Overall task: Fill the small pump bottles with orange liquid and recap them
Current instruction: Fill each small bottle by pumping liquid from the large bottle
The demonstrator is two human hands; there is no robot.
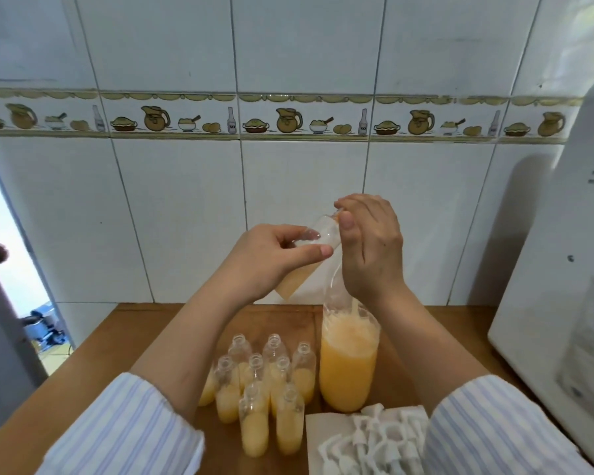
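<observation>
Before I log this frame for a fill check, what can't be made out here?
- Held small bottle: its mouth is hidden by the right hand, and the left hand covers part of its body.
- Big bottle: its neck is behind the right wrist.
- Pump caps: a blurred heap, cut off by the bottom edge; no count possible.
- Standing small bottles: leftmost is behind the left forearm.

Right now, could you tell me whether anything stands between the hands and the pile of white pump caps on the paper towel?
Nothing visible lies over the pump caps, though the right sleeve hides part of the pile. Both hands are busy higher up: the left hand holds a tilted small bottle, its mouth end at the right hand.
</observation>
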